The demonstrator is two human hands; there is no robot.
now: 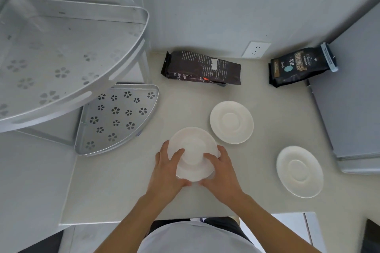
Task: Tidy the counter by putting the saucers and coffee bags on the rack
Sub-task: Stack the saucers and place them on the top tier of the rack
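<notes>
Looking down from head height, a pale counter (123,180) sits in a white corner. Both hands meet at the centre and hold one white saucer (192,145). The left hand (166,172) grips its left edge, fingers curled over the rim and onto the top. The right hand (221,172) grips its right edge the same way, thumb near the front rim. Whether the saucer is lifted or resting on the counter cannot be told.

A second saucer (231,122) lies flat just beyond and to the right, close to the held one. A third saucer (299,171) lies well apart, further right.

Two dark coffee bags lie on their sides near the back wall: the left bag (200,67) at centre, the right bag (301,65) beside a grey appliance (353,98).

At left stands a silver corner rack (72,51) with flower-shaped holes; its lower shelf (117,117) is near the held saucer.
</notes>
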